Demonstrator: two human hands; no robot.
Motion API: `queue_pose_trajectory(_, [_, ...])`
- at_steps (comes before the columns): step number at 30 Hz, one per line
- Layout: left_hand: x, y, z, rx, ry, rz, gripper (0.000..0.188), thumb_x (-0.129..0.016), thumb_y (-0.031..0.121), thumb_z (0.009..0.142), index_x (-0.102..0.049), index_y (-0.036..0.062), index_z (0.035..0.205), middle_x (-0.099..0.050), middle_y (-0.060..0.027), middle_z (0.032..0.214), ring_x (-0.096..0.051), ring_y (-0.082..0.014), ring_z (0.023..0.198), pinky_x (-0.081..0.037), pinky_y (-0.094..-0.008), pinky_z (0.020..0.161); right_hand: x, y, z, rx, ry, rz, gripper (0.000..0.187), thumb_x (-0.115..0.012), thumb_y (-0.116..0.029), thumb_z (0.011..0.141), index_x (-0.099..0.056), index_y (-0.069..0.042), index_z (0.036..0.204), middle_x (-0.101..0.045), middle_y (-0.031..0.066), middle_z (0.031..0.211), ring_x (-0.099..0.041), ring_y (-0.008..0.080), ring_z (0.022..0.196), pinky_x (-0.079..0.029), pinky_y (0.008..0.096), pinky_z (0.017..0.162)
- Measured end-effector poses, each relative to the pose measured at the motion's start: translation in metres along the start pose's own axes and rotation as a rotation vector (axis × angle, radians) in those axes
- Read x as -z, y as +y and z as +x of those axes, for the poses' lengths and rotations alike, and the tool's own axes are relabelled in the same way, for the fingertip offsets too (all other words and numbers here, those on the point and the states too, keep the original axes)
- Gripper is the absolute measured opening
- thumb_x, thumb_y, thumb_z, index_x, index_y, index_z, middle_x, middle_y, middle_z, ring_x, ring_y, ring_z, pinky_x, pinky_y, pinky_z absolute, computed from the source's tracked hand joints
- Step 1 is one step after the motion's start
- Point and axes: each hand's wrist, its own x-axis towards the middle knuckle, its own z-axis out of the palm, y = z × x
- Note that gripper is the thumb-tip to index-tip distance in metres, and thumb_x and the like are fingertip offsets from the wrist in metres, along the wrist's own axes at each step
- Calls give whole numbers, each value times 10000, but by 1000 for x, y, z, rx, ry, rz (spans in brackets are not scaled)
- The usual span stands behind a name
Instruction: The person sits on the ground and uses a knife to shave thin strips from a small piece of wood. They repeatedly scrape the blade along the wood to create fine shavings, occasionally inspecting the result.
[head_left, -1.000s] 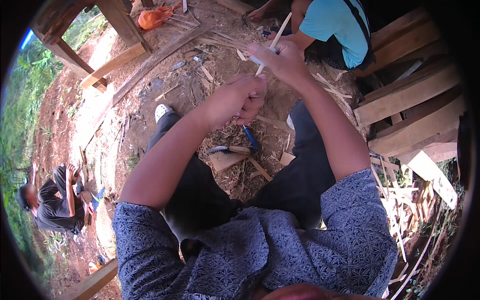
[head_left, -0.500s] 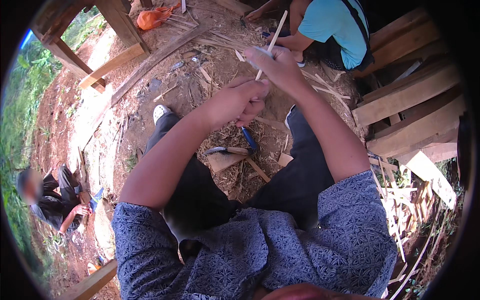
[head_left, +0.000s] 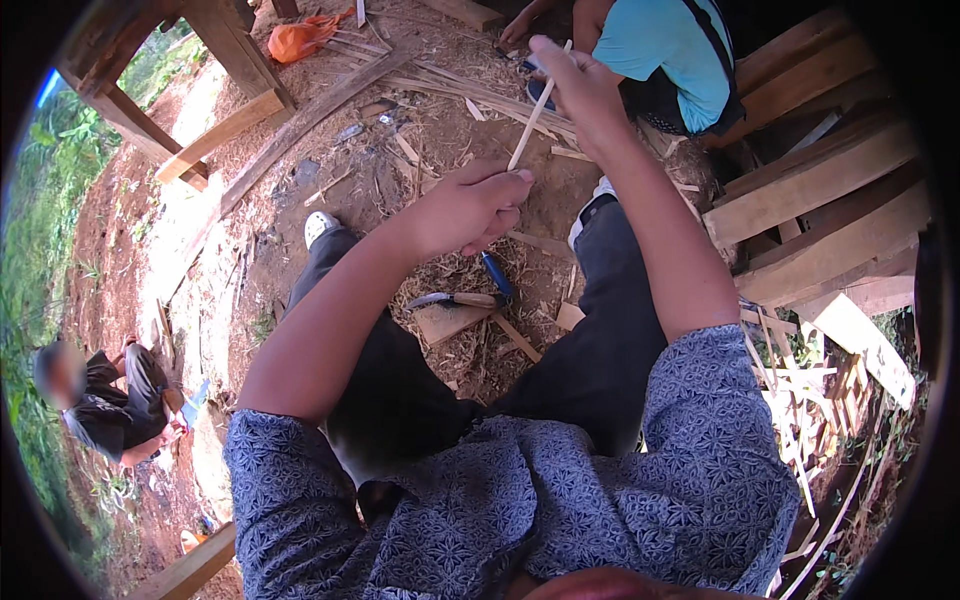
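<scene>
My left hand (head_left: 472,208) is closed around the lower end of a thin, pale wooden stick (head_left: 527,133). The stick slants up and away to the right. Near its upper end, my right hand (head_left: 582,92) is closed about it, thumb stretched along the far side. A small pale piece, too hidden to name, shows under the right thumb. On the ground between my legs, below the left hand, lie a knife (head_left: 473,300) with a curved blade and wooden handle, a blue-handled tool (head_left: 496,277) and a flat wood block (head_left: 447,322).
Wood shavings and long thin strips (head_left: 490,97) cover the ground ahead. A person in a turquoise shirt (head_left: 655,45) crouches at the far right, beside stacked beams (head_left: 810,195). Another person (head_left: 110,405) sits at the left. An orange bag (head_left: 298,40) lies at the far left.
My right hand has slid up and away along the stick, toward its far end. The left hand has stayed nearly in place. My right foot has shifted slightly.
</scene>
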Motion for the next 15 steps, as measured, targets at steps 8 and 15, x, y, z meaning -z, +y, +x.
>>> queue_pose_trajectory(8, [-1, 1, 3, -127, 200, 293, 363, -479, 343, 1015, -566, 42, 832, -492, 2, 666, -463, -99, 603, -383, -289, 570, 9, 4, 8, 3, 14, -26, 599, -699, -584, 811, -710, 12, 864, -549, -20, 632, -500, 73, 605, -396, 261, 583])
queue_pose_trajectory(15, [4, -8, 10, -360, 315, 377, 336, -470, 281, 1024, -566, 28, 824, -502, -10, 652, -477, -107, 617, -395, -307, 590, 17, 4, 23, 40, 74, 27, 623, -689, -604, 803, -724, 18, 835, -624, 19, 696, -556, 108, 647, -440, 274, 620])
